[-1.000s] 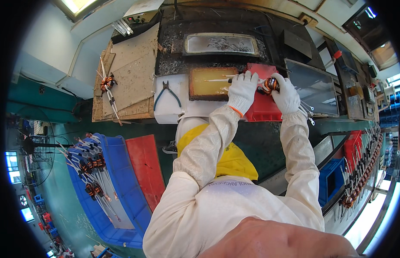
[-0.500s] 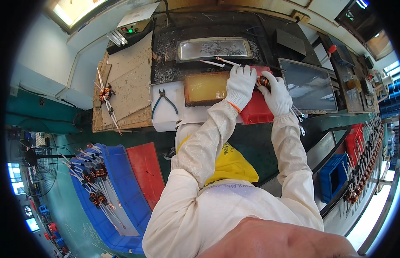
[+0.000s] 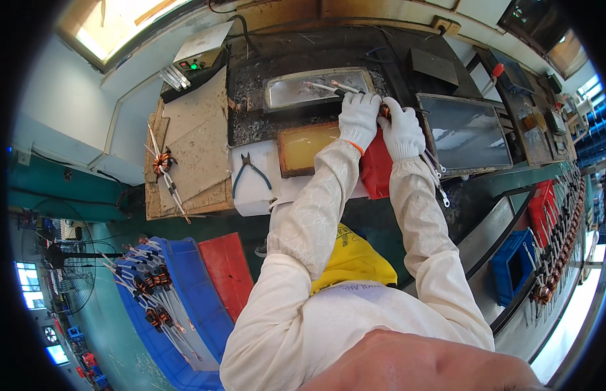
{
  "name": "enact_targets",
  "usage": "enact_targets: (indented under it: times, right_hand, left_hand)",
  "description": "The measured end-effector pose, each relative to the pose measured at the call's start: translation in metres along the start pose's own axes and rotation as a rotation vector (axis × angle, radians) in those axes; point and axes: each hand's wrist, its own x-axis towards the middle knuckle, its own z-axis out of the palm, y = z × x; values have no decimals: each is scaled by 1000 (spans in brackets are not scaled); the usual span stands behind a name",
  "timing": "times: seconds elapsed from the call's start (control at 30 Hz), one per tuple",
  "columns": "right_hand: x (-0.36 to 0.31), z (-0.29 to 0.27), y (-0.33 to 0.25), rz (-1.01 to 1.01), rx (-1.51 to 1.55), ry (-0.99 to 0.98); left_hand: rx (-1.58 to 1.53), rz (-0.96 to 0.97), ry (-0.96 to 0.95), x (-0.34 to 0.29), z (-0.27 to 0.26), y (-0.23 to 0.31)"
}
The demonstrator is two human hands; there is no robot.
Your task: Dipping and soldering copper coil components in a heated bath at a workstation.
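Both gloved hands hold one copper-wound ring coil [image 3: 385, 111] with sleeved wire leads. My left hand [image 3: 358, 122] is closed round the leads on its left side; their bare ends [image 3: 314, 85] point left over a rectangular pot of silvery metal [image 3: 280, 92]. Whether the tips touch the metal, I cannot tell. My right hand [image 3: 403, 134] grips the coil from the right, and further lug-ended leads [image 3: 443, 191] hang below it. Nearer me, a shallow amber-filled tray [image 3: 303, 144] sits beside my left wrist. Under the hands is a red bin [image 3: 376, 171], partly covered.
Blue-handled cutters [image 3: 249, 174] lie on white paper. Another coil [image 3: 162, 163] rests on the board at left. A blue crate [image 3: 192, 280] with several coils stands lower left. A dark glossy panel [image 3: 466, 133] is at right, with a lit control box [image 3: 202, 55] far left.
Both hands have moved away from me and slightly left with the coil. The lead ends now reach over the metal pot instead of lying at its near edge.
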Motion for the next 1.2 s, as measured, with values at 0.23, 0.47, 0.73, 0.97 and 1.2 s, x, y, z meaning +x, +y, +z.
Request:
enact_targets:
  times: [0.23, 0.47, 0.73, 0.97, 1.2]
  right_hand:
    - [4, 0, -3, 19, 4, -26]
    - [5, -2, -4, 36, -9, -49]
    - [4, -3, -4, 32, -14, -48]
    - [3, -1, -5, 20, -20, -16]
    - [3, 0, -3, 15, -16, -14]
  left_hand:
    - [-56, -35, -24, 0, 7, -3]
    - [-78, -62, -56, 0, 9, -3]
    - [-94, -76, -38, -2, 9, -2]
    - [-93, -97, -82, 0, 10, -3]
    - [-101, -127, -173, 3, 7, -3]
